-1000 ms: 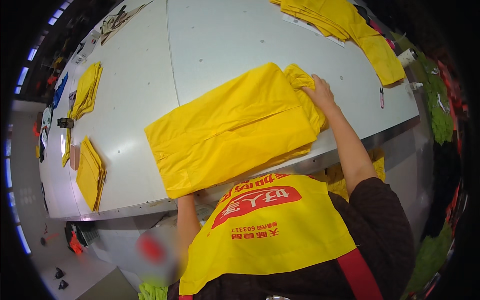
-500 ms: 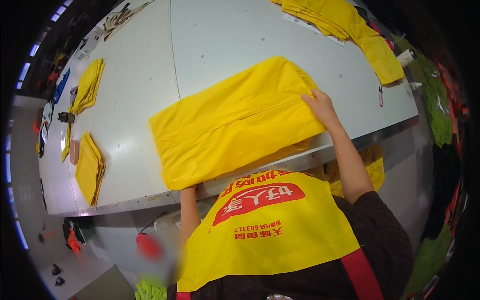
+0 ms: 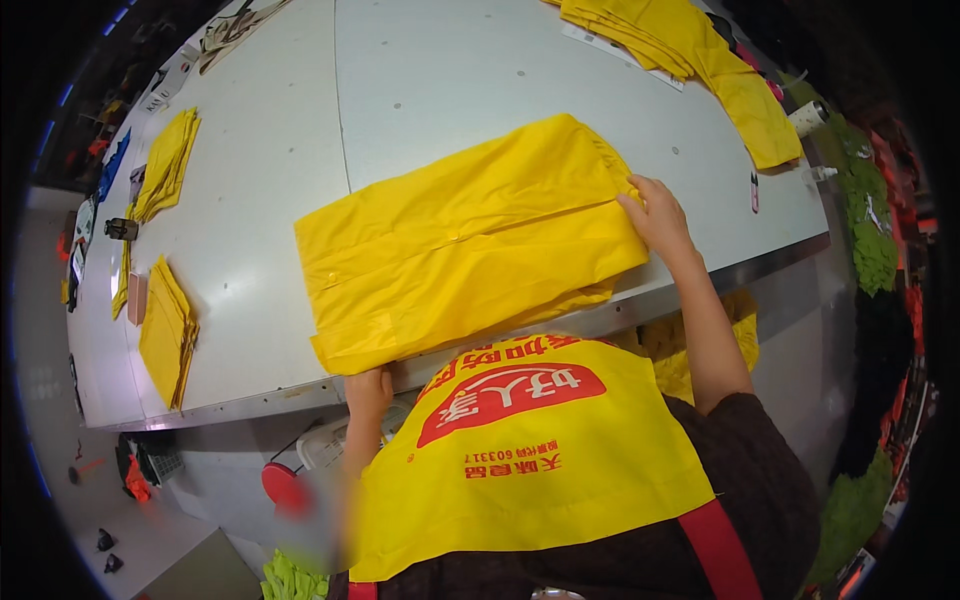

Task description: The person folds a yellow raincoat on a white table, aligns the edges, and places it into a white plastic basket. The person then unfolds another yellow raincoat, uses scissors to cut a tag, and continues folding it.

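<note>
One person is wearing one apron (image 3: 530,520). The left hand (image 3: 370,392) is reaching under the near left corner of one yellow garment (image 3: 470,270), which is lying folded along the worktop's (image 3: 430,120) front edge; its fingers are hidden, so their grip cannot be told. The right hand (image 3: 662,220) is clamping its fingers on the garment's right end. Cloth bunching out there a second ago is no longer showing, so the fold is seemingly becoming neater. Beyond, two stacks, a nearer stack (image 3: 168,340) and a farther stack (image 3: 167,165), are lying at left; one yellow pile (image 3: 640,35) is lying far right.
</note>
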